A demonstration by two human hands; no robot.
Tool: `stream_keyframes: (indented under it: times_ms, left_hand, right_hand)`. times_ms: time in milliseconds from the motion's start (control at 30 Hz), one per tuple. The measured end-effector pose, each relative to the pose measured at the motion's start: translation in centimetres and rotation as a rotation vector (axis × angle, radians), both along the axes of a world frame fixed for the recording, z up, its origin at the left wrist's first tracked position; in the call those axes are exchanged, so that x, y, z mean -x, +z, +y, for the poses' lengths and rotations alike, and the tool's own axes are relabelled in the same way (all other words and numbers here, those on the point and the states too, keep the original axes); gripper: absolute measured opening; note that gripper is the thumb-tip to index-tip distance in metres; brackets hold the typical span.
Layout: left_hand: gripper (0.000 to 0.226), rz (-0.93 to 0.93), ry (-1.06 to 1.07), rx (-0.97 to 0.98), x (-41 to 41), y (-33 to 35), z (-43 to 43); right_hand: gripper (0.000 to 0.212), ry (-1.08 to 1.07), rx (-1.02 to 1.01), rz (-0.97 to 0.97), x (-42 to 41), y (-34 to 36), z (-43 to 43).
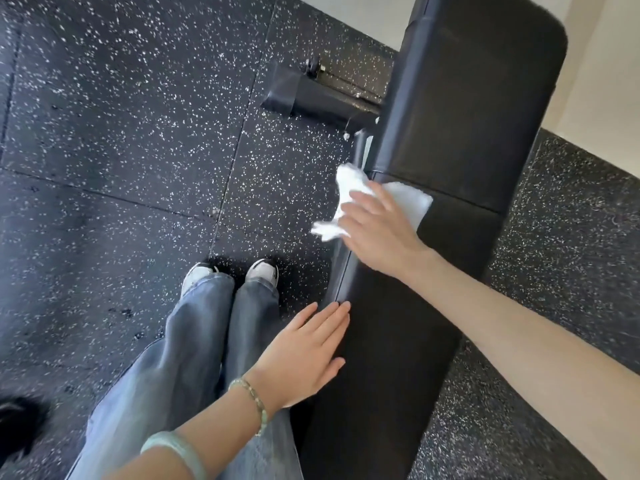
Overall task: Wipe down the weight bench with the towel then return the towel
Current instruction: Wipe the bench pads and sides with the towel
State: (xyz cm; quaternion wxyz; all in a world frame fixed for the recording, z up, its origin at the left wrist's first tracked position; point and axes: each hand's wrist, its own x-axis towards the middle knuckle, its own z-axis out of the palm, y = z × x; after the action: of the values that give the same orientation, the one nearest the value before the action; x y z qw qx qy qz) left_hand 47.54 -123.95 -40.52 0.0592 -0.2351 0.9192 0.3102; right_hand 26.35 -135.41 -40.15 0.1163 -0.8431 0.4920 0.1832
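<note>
Right now, nearest you at 6 o'clock, your left hand (304,355) is lying flat on the 9 o'clock edge of the black padded surface (381,393). Its fingers are straight and close together, gripping nothing. A beaded bracelet (250,400) and a pale green bangle (176,448) are circling that wrist. At 9 o'clock of that hand, your jeans (194,341) and pale shoes (263,270) are standing on the speckled floor (121,133). Farther toward 12 o'clock, your right hand (377,233) is pressing down, fingers extended, on the white towel (410,199). The towel is lying over the surface's 9 o'clock edge by the pad seam (467,202), with bunched cloth hanging off the side. Beyond, at 11 o'clock, the black frame foot (311,93) is resting on the floor, and a pale wall (602,64) is showing at 1 o'clock.
</note>
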Motion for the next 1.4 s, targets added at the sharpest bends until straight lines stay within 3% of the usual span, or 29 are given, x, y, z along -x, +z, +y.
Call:
stream_keyframes:
  times_ms: [100,300,467,533,633,767,933,1100,1200,1300,1400]
  left_hand:
    - [0.061,0.011,-0.002,-0.014,-0.9,0.2,1.4]
    - [0.059,0.052,-0.057,-0.045,-2.9,0.1,5.3]
    - [0.060,0.023,-0.074,-0.124,-5.0,0.4,8.6]
    - [0.061,0.031,-0.076,-0.116,-5.7,0.4,9.5]
    - [0.061,0.039,-0.091,-0.119,-7.0,0.4,11.4]
    - [0.061,0.054,-0.143,-0.111,-9.1,0.0,14.5]
    - [0.062,0.001,-0.191,-0.104,-11.3,0.0,16.8]
    - [0.061,-0.017,-0.196,-0.104,-12.4,0.1,17.0]
    - [0.061,-0.004,-0.180,-0.102,-12.6,-0.1,17.2]
    - [0.061,0.018,-0.144,-0.077,-12.6,-0.2,18.1]
    - [0.062,0.002,-0.126,-0.056,-12.7,-0.1,18.9]
  right_hand:
    - [0.030,-0.115,-0.052,0.130,0.7,0.2,-2.8]
    - [0.039,-0.089,-0.103,0.022,-4.8,0.8,6.2]
    - [0.014,0.008,-0.264,-0.009,-8.6,1.4,13.4]
    - [0.012,0.022,-0.211,0.047,-8.0,1.2,12.6]
    - [0.026,-0.125,-0.062,0.139,-6.3,0.3,8.3]
    - [0.030,-0.295,-0.080,0.171,-6.6,-0.3,6.8]
    - [0.013,-0.160,-0.183,0.107,-12.0,1.4,17.5]
    - [0.023,-0.084,-0.332,-0.029,-14.6,2.5,21.9]
    - [0.018,-0.072,-0.246,0.123,-12.5,1.9,18.8]
    - [0.025,-0.208,-0.074,0.135,-9.9,0.6,15.1]
    - [0.028,-0.319,-0.076,0.103,-10.5,0.2,15.2]
